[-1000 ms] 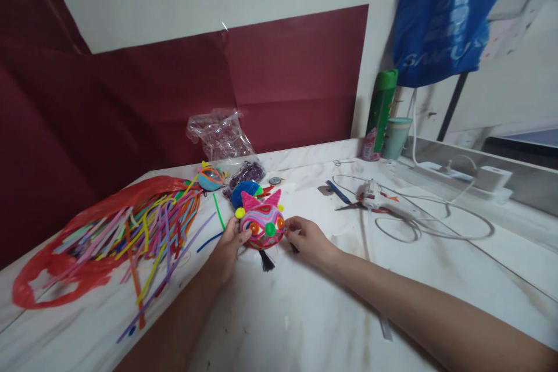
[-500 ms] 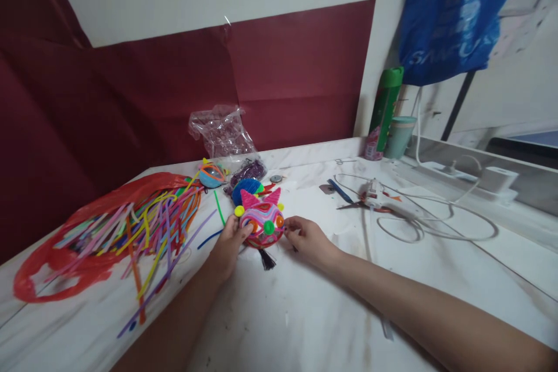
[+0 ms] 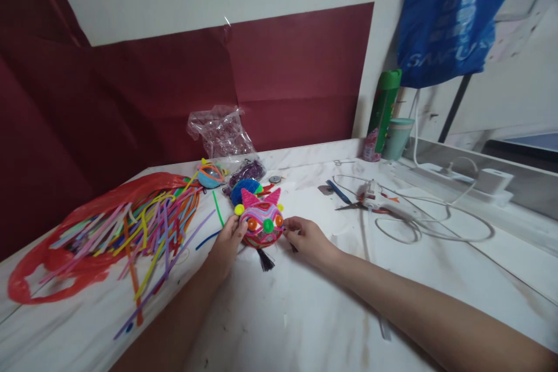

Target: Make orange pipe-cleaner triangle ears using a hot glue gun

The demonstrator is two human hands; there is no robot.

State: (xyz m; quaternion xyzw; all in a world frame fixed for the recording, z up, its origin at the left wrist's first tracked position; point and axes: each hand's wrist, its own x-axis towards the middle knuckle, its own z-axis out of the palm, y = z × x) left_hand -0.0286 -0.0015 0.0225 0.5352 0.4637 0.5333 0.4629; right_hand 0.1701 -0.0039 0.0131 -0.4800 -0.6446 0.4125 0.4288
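A round pipe-cleaner animal head (image 3: 263, 237) rests near the middle of the table. It has pink pointed ears, orange eyes, a green nose, yellow balls at its sides and a black tassel (image 3: 265, 260) below. My left hand (image 3: 227, 239) grips its left side, thumb in front. At its right side, my right hand (image 3: 305, 236) is closed in a pinch. Small dark bits show at those fingertips; what they are I cannot make out. Behind the head lies a blue ball-like piece (image 3: 244, 190) with green and red ends, partly covered.
Pipe cleaners (image 3: 161, 226) spill from a red plastic bag (image 3: 26, 290) at left. A decorated ball (image 3: 210, 176) and clear plastic bag (image 3: 224, 133) lie behind. At right are a blue cutter (image 3: 339, 192), scissors (image 3: 349, 207), a corded glue gun (image 3: 387, 203) and a power strip (image 3: 453, 179).
The view has shifted slightly. My left hand keeps its grip on the animal head and my right hand stays pinched beside it; little else differs.
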